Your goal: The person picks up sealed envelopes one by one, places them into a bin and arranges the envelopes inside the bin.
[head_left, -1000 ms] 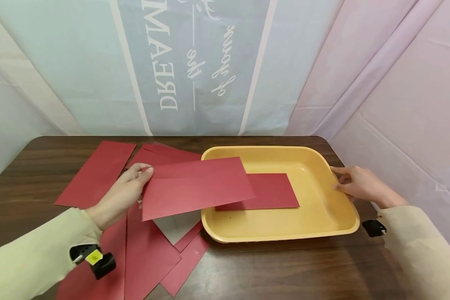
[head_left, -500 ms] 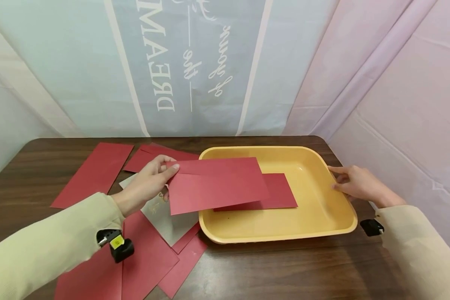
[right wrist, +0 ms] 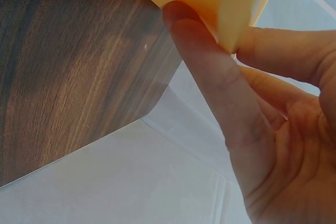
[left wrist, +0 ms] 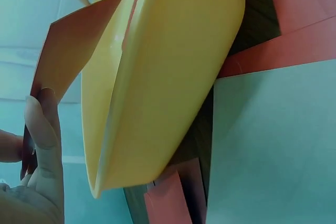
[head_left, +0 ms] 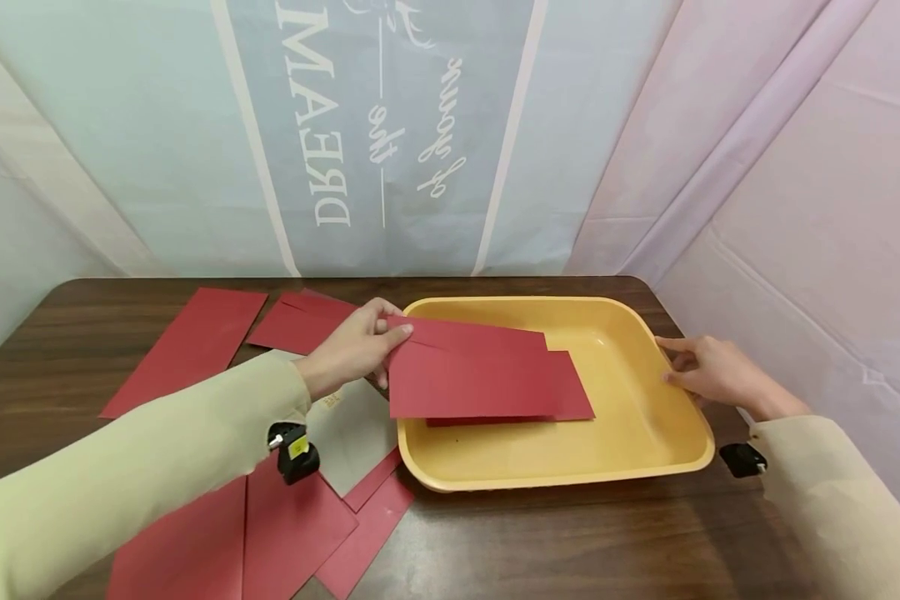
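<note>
My left hand (head_left: 356, 346) pinches the left end of a red envelope (head_left: 468, 375) between thumb and fingers. The envelope reaches over the left rim of a yellow plastic tray (head_left: 645, 408). Beneath it, another red envelope (head_left: 577, 392) lies on the tray floor, mostly covered. In the left wrist view the held envelope (left wrist: 76, 40) slants above the tray's side wall (left wrist: 163, 77). My right hand (head_left: 723, 375) grips the tray's right rim; the right wrist view has the thumb on one side of the tray edge (right wrist: 233, 19) and a finger on the other.
Several red envelopes (head_left: 187, 533) are spread over the left of the brown wooden table (head_left: 540, 542). Among them lies a pale grey envelope (head_left: 352, 433) with a small gold print, close to the tray's left side. A printed cloth (head_left: 390, 150) hangs behind the table.
My left hand has carried the red envelope to the right, further over the tray, and the envelope has turned more level. My right hand has stayed at the rim.
</note>
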### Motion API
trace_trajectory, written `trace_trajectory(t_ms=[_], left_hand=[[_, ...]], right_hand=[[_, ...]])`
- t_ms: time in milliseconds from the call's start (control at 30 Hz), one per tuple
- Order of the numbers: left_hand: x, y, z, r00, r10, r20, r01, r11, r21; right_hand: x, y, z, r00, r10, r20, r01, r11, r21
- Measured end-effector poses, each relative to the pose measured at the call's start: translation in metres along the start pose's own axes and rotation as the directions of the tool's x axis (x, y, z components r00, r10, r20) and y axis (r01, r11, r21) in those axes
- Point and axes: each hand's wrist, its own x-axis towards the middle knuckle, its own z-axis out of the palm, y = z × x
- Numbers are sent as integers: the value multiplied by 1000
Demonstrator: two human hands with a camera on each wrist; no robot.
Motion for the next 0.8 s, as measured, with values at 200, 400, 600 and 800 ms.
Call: trace_trajectory(t_ms=[200,400,600,800], left_hand=[[11,7,17,999,-12,32,13,1000,-11],[22,8,28,1000,-3,29,3,1000,20],[29,8,37,999,-21,32,19,997,69],[34,6,45,999,-36,2,35,985,167]], right_hand=[[0,2,0,1000,-6,-7,6,1000,-6],[1,1,0,1000,-6,-11,6,1000,-6],[1,1,1,1000,-6,-10,6,1000,2],[0,2,2,1000,-7,-15,7,1000,8]])
